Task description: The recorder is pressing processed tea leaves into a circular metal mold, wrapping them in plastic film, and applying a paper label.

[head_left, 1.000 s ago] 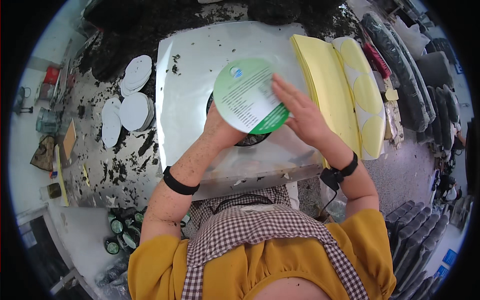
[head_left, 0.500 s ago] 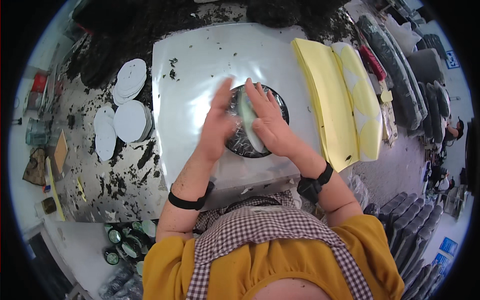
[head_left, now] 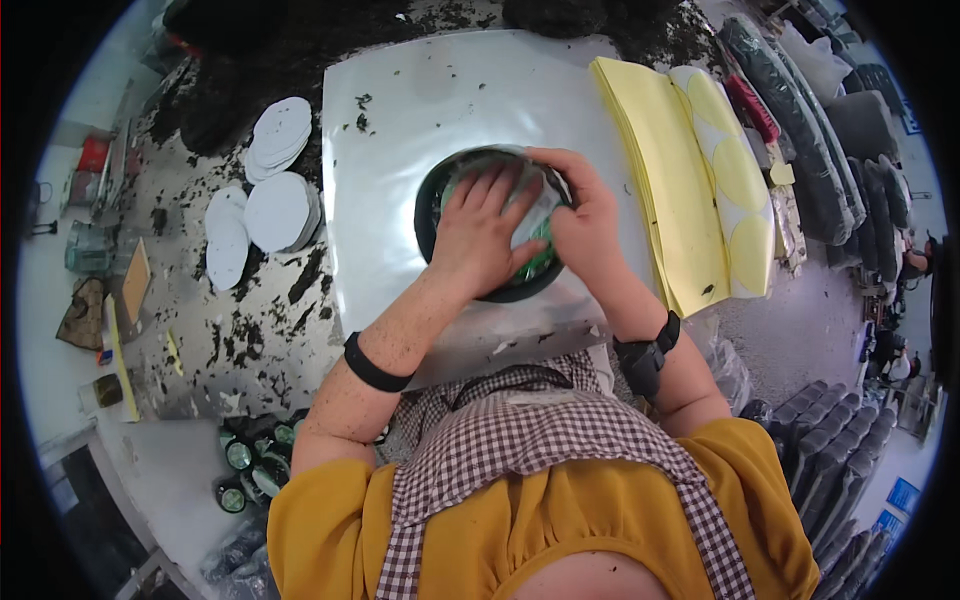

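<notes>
A round dark object (head_left: 426, 212) with a black rim and a shiny, partly green inner face is in front of me on a pale sheet (head_left: 380, 150). My left hand (head_left: 475, 235) lies over its middle with the fingers spread, palm toward it. My right hand (head_left: 588, 215) grips the right side of the rim, fingers over the far edge and thumb on the near face. Both hands hide much of the inner face, so its surface cannot be fully made out.
White paper discs (head_left: 280, 213) are piled at the left among dark scraps (head_left: 240, 340). A folded yellow sheet (head_left: 665, 190) and a strip with yellow circles (head_left: 730, 175) lie at the right. Dark wrapped bundles (head_left: 790, 130) stand beyond. Green-and-black round items (head_left: 240, 455) are low at the left.
The round object has been turned so a green inner face and raised rim now show. My left hand has come down onto it; the right has shifted to its right edge.
</notes>
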Available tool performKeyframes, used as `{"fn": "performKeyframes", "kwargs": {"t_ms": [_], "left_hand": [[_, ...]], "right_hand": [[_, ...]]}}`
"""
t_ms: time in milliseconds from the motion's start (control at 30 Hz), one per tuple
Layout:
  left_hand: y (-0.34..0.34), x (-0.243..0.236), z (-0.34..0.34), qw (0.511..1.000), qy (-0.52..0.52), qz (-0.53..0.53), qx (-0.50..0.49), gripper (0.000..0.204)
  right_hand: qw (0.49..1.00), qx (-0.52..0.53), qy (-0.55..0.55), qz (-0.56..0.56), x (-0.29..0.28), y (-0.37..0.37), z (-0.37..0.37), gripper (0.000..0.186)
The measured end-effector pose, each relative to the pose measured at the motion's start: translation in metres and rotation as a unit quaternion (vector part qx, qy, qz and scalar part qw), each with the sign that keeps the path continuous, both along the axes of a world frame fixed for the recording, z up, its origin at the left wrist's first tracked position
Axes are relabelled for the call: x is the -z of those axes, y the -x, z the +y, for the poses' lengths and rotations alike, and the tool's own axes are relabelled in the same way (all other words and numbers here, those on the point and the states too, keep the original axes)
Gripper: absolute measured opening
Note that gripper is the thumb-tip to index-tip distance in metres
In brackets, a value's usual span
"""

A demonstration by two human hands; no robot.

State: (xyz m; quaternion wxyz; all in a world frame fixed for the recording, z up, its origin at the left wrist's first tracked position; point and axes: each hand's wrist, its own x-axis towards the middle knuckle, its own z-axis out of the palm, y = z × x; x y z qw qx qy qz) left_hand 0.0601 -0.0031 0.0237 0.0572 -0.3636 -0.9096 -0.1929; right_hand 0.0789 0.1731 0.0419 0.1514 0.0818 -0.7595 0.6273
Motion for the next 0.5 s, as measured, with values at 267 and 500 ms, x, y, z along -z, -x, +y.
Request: {"fn": "performKeyframes", "kwargs": {"t_ms": [267, 500], "left_hand": [[-0.101, -0.182, -0.023, 0.891, -0.028, -0.347, 0.292, 0.027], [0.026, -0.085, 0.026, 0.989, -0.059, 0.118, 0.070, 0.053]], "right_hand": [[0.997, -0.065, 0.020, 0.023, -0.074, -0.062, 0.068, 0.061], [0.969, 0.145, 0.151, -0.134, -0.035, -0.064, 0.221, 0.078]]}}
